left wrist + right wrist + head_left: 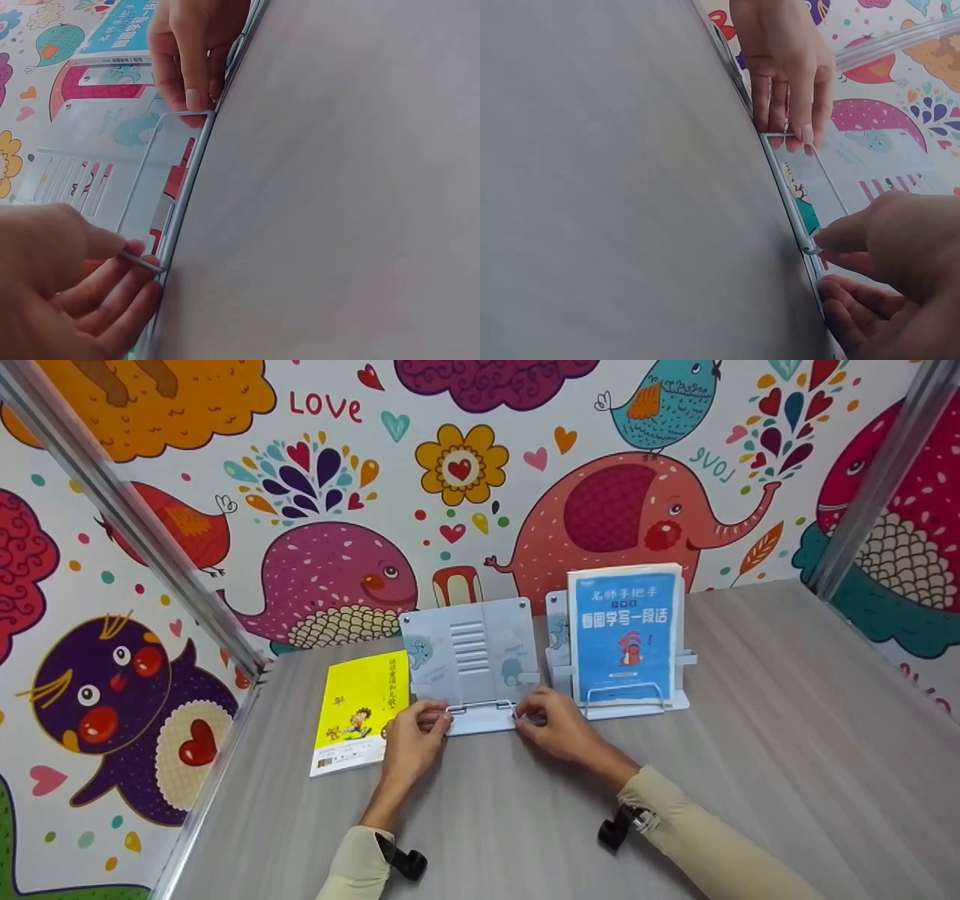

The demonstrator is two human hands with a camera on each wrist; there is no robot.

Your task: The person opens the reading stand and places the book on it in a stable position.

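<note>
A pale grey-blue metal book stand (pixel 469 656) with horizontal slots stands upright on the table. At its foot is a thin wire page holder (pixel 139 180). My left hand (pixel 414 739) pinches the left end of that wire between thumb and fingers. The wire's right end is pinched by my right hand (pixel 559 727), with the thumb on it in the right wrist view. Right of this stand, a second book stand (pixel 684 660) bears a blue book (pixel 622 641) behind its wire holder. A yellow book (pixel 356 720) lies flat beside my left hand.
The grey wood-grain table (pixel 495 825) runs up to a wall (pixel 465 555) printed with cartoon animals. Metal posts stand at the left (pixel 150 510) and right (pixel 874 487). Black wrist cameras are strapped at both sleeves.
</note>
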